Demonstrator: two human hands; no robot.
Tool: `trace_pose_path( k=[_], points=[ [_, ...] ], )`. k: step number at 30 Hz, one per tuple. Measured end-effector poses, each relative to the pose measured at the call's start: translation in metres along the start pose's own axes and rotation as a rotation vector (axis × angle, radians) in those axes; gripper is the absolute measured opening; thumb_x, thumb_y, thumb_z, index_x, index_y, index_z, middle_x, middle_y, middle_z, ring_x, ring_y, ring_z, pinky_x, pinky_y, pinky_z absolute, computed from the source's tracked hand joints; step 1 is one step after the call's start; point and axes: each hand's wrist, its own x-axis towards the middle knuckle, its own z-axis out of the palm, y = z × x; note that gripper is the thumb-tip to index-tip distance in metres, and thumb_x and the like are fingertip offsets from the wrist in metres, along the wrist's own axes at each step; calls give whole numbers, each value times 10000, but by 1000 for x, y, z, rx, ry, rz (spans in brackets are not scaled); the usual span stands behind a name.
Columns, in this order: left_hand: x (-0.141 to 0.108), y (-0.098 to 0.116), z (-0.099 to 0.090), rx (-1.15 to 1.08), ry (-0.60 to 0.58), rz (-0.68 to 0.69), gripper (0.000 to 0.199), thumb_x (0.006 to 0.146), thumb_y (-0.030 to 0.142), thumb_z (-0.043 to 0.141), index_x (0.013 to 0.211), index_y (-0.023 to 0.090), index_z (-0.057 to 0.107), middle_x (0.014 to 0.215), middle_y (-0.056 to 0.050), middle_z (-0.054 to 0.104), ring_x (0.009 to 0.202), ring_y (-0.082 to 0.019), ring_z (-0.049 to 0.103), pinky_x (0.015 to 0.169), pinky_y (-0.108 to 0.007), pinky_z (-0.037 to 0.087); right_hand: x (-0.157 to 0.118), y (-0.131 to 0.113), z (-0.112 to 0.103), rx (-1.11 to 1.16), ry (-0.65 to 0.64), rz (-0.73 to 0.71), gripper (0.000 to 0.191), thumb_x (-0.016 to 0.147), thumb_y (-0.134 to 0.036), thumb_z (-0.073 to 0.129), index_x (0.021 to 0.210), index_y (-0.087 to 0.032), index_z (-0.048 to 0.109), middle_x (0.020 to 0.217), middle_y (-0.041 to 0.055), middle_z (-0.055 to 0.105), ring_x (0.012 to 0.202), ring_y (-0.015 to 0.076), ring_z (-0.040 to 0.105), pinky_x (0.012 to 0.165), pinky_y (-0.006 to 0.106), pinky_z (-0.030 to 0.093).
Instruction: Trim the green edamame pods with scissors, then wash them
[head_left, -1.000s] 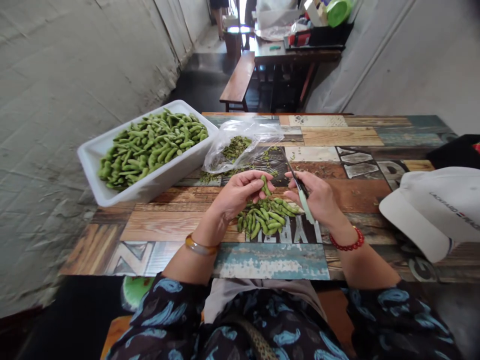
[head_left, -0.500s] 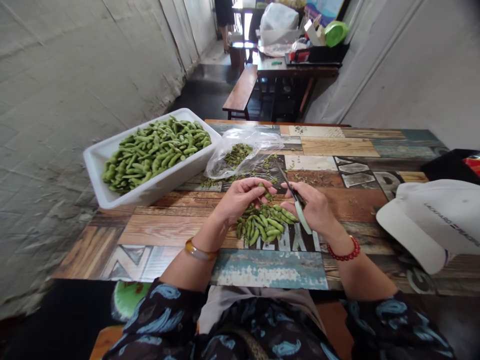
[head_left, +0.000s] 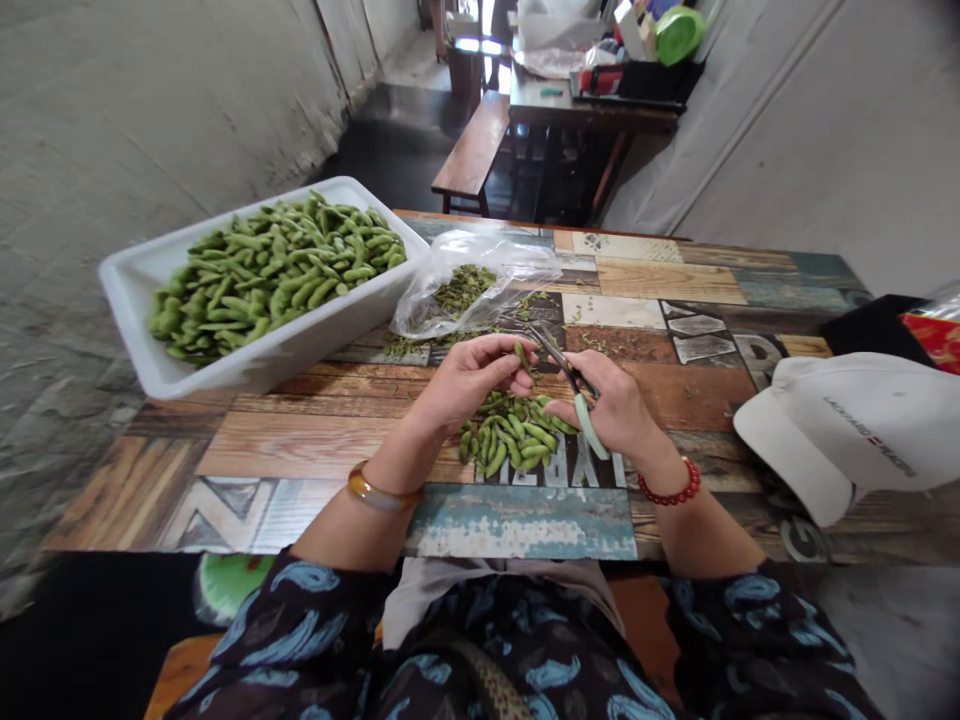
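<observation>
My left hand (head_left: 478, 378) pinches a green bean pod (head_left: 523, 359) between thumb and fingers. Facing it, my right hand (head_left: 609, 398) is wrapped round scissors (head_left: 589, 425) with pale green handles, their blades pointing up and left near the pod. Below both hands lies a small pile of pods (head_left: 510, 437) on the table. A white tub (head_left: 274, 365) heaped with pods stands at the left. Beside it, a clear plastic bag (head_left: 420, 305) holds small green trimmings (head_left: 465, 290), and more scraps are scattered around it.
The wood-patterned table (head_left: 262, 447) spans the view. A white cap (head_left: 862, 430) lies at the right, with a black and red item (head_left: 937, 335) behind it. Beyond the table stand a bench (head_left: 474, 150) and another table (head_left: 555, 105) with containers. A wall runs along the left.
The view has shifted, so the tub sits further left and the cap lower left in frame. The pod in my left hand now stands more upright, and the scissor blades look more parted.
</observation>
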Motion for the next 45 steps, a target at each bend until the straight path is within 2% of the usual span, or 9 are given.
trace_pose_path(
  k=[3, 6, 10, 15, 19, 28, 38, 42, 45],
  points=[
    [1, -1, -3, 152, 45, 45, 224, 812, 338, 731, 926, 146, 729, 722, -10, 651, 589, -90, 561, 580, -224, 470, -1, 0, -1, 7, 7, -11, 491, 854, -492, 700, 1226, -194, 582, 958, 103, 674, 888, 267, 633, 803, 431, 554],
    [1, 1, -5, 328, 77, 162, 160, 818, 305, 715, 831, 146, 728, 766, -17, 657, 695, -114, 565, 673, -247, 453, -1, 0, 0, -11, -7, -34, 508, 843, -486, 714, 1237, -195, 578, 990, 111, 667, 900, 275, 627, 802, 438, 554],
    [2, 5, -7, 509, 28, 259, 167, 866, 293, 657, 824, 151, 734, 798, -32, 652, 761, -140, 571, 722, -271, 439, -2, 0, 0, -28, -56, -51, 510, 848, -451, 716, 1265, -199, 565, 1023, 116, 659, 937, 294, 619, 814, 455, 547],
    [3, 4, -7, 618, -25, 320, 163, 887, 272, 631, 881, 162, 751, 827, -48, 663, 785, -156, 584, 747, -290, 442, -3, 2, -1, -43, -76, -70, 525, 855, -437, 708, 1296, -197, 552, 1039, 120, 657, 963, 307, 607, 852, 474, 528],
    [3, 4, -7, 620, -12, 326, 153, 872, 277, 652, 857, 179, 769, 795, -42, 658, 774, -160, 577, 755, -295, 442, -2, 1, -2, -38, -100, -84, 524, 861, -447, 698, 1295, -191, 550, 1042, 121, 660, 949, 300, 600, 839, 460, 517],
    [1, 9, -6, 528, -18, 229, 191, 860, 351, 677, 844, 195, 787, 802, -51, 674, 781, -171, 584, 757, -293, 449, -1, -1, -2, -11, -115, -83, 499, 870, -447, 687, 1288, -207, 555, 1027, 113, 666, 928, 294, 600, 830, 461, 512],
    [-1, 10, -6, 507, -76, 193, 207, 870, 342, 661, 834, 171, 771, 846, -68, 679, 819, -179, 594, 790, -300, 445, -2, -2, -2, 0, -117, -91, 444, 879, -483, 665, 1206, -191, 590, 985, 106, 682, 880, 272, 612, 798, 426, 522],
    [0, 9, -7, 498, -42, 173, 235, 852, 358, 678, 737, 160, 736, 807, -54, 653, 795, -172, 569, 786, -296, 432, -4, 1, 0, 18, -126, -66, 427, 891, -464, 658, 1226, -207, 598, 1013, 106, 696, 907, 279, 630, 829, 445, 536],
    [1, 6, -8, 434, -11, 157, 210, 837, 360, 696, 767, 168, 739, 807, -44, 633, 799, -166, 552, 789, -291, 426, -4, 4, 2, 44, -86, -2, 440, 877, -474, 675, 1221, -207, 611, 998, 102, 700, 909, 278, 649, 827, 439, 550]
  ],
)
